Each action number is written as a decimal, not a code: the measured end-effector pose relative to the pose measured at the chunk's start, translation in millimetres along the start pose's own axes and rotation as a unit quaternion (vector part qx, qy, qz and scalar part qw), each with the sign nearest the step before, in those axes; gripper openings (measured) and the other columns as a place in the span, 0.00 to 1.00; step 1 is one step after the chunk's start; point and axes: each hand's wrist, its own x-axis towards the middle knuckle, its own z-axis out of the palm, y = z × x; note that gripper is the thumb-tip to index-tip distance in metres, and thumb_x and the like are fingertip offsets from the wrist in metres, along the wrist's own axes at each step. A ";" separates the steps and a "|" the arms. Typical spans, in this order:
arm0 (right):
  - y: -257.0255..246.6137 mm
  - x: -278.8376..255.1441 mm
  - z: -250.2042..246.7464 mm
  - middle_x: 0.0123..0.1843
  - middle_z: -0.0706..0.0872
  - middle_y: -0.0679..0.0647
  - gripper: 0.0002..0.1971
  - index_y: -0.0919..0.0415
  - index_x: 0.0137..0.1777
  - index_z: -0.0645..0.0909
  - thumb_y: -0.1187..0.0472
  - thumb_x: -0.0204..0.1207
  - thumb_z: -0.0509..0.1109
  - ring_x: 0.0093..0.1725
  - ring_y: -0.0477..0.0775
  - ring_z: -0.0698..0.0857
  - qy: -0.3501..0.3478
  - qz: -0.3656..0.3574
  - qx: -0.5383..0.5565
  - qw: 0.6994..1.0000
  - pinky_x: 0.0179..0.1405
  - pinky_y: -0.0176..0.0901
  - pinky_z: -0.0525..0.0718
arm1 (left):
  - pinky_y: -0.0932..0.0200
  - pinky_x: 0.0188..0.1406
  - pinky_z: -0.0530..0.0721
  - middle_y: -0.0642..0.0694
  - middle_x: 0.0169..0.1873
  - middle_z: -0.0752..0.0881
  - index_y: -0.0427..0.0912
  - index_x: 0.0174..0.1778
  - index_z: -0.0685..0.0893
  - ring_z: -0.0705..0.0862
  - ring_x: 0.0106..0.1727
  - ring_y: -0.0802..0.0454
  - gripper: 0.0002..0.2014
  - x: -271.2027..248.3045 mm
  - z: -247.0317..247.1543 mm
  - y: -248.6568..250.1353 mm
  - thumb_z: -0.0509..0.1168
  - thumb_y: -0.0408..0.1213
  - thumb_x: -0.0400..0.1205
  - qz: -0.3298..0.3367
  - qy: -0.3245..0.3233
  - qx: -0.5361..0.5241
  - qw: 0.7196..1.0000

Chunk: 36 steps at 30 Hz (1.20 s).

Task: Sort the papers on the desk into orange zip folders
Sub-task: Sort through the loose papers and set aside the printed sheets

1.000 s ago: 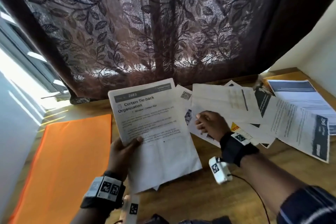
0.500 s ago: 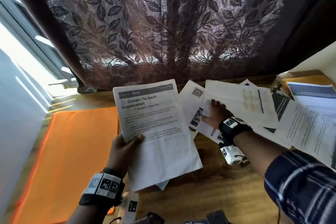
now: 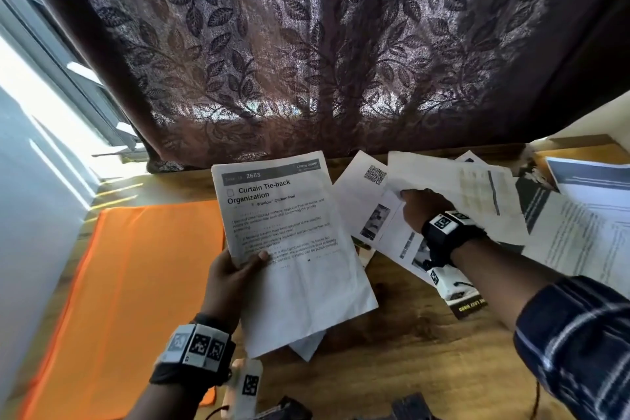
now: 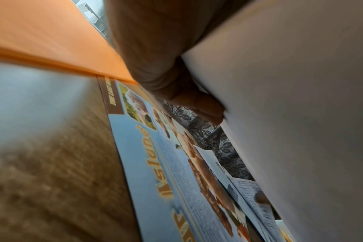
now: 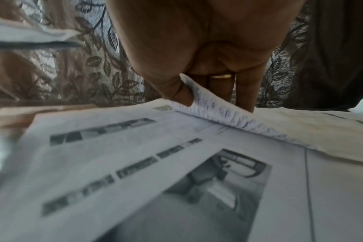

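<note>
l hand [image 3: 227, 278] grips printed sheet [image 3: 293, 249], r hand [image 3: 422, 211] prob pinching paper corner [image 5: 199, 96]

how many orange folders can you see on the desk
2. One orange folder lies flat at the desk's left side, beside the left hand. The orange edge of another shows at the far right corner, mostly under papers. More may be hidden.

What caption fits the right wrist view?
Right hand pinches a sheet's lifted corner above printed papers.

A leaf-patterned brown curtain [image 3: 306, 44] hangs behind the wooden desk [image 3: 392, 361], window [image 3: 51, 78] bright.
</note>
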 end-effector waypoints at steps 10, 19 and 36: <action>26.2 -96.5 32.2 0.84 0.68 0.46 0.27 0.46 0.79 0.73 0.66 0.82 0.63 0.85 0.45 0.61 -0.053 -0.199 0.069 0.976 0.84 0.51 0.51 | 0.43 0.53 0.89 0.38 0.54 0.92 0.33 0.59 0.87 0.90 0.55 0.37 0.17 19.2 -2.1 13.0 0.78 0.35 0.75 0.005 -0.021 0.015 1.000; 81.8 -165.8 46.3 0.82 0.51 0.36 0.32 0.41 0.76 0.75 0.75 0.80 0.58 0.83 0.36 0.47 -0.260 -0.262 0.006 0.930 0.86 0.46 0.41 | 0.41 0.55 0.90 0.39 0.54 0.92 0.34 0.59 0.86 0.90 0.56 0.37 0.15 26.4 2.9 20.4 0.75 0.32 0.77 0.003 -0.051 0.036 0.998; 125.5 -13.7 101.8 0.60 0.87 0.65 0.63 0.59 0.63 0.84 0.24 0.24 0.68 0.58 0.67 0.86 0.032 0.277 0.233 0.931 0.59 0.61 0.85 | 0.48 0.50 0.90 0.39 0.52 0.92 0.32 0.58 0.87 0.91 0.53 0.40 0.12 15.9 9.1 13.3 0.73 0.31 0.79 -0.008 -0.081 0.060 0.995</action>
